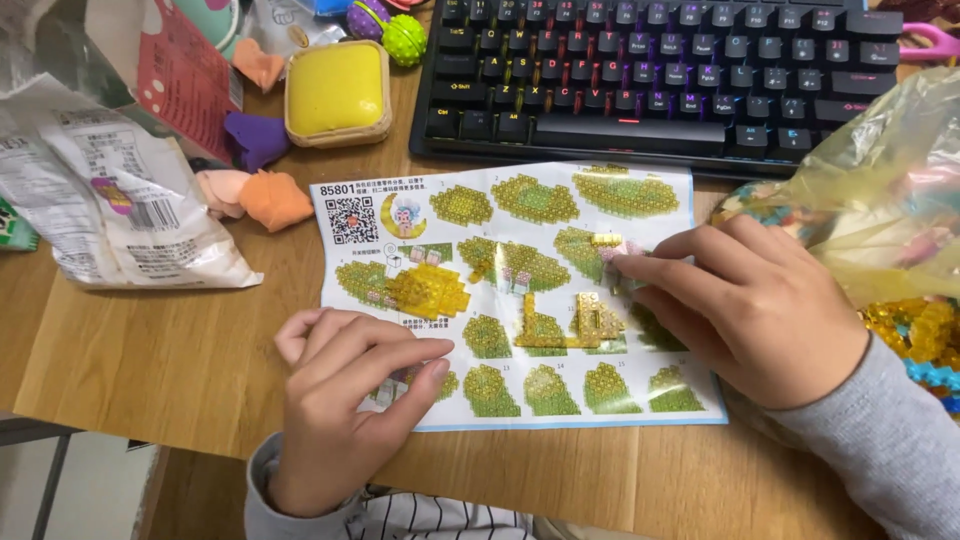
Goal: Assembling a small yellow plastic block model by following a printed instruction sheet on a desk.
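On the wooden worktop (pixel 150 350) an instruction sheet (pixel 520 290) lies flat in front of a black keyboard (pixel 650 70), and the left hand (pixel 345 400) rests on its lower left corner, fingers loosely curled and grasping nothing. The right hand (pixel 755 310) lies on the sheet's right side, its fingertips (pixel 625 268) pinching a small pale brick (pixel 612 252) beside a tiny yellow piece (pixel 604 239). Two translucent yellow brick assemblies sit on the sheet, a flat one (pixel 430 290) left of centre and an L-shaped one (pixel 575 322) between the hands; a plastic bag of bricks (pixel 890 200) stands at right.
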